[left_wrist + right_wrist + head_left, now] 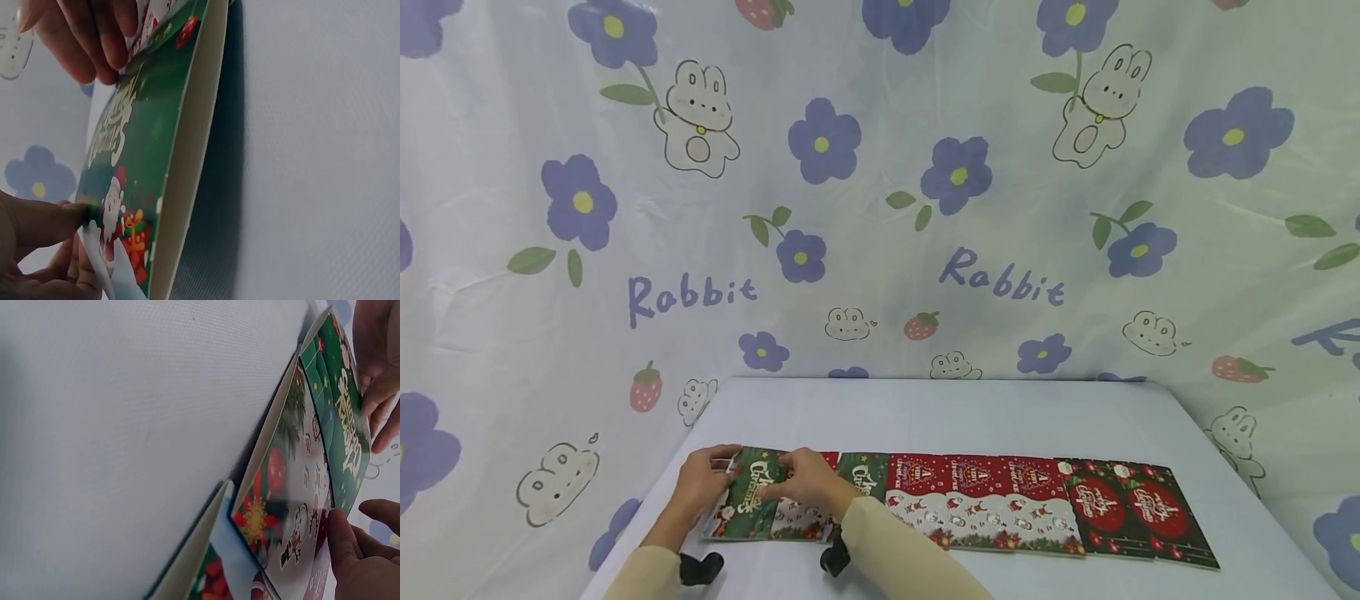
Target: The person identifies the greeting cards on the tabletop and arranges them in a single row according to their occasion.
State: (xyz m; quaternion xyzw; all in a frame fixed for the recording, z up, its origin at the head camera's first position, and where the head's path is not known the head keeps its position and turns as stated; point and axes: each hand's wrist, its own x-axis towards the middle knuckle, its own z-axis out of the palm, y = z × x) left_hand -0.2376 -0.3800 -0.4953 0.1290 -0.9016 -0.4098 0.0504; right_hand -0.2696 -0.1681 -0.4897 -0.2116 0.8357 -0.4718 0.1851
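fingers of the left hand (702,483) pinch the outer edge of a green card (747,512).
the right hand (816,482) is open, its fingers touching the card's other side near the seam with a red-and-white card (801,522); whether they press down i cannot tell. the green card lies between both sets of fingers, at the row's end. to seat it well, it seems best to keep the left pinch light, square the card to its neighbour and lower it flat. beyond the right fingers lie another green card (863,472), more red-and-white cards (977,504) and, farthest, dark cards (1133,515) on the counter (940,417).
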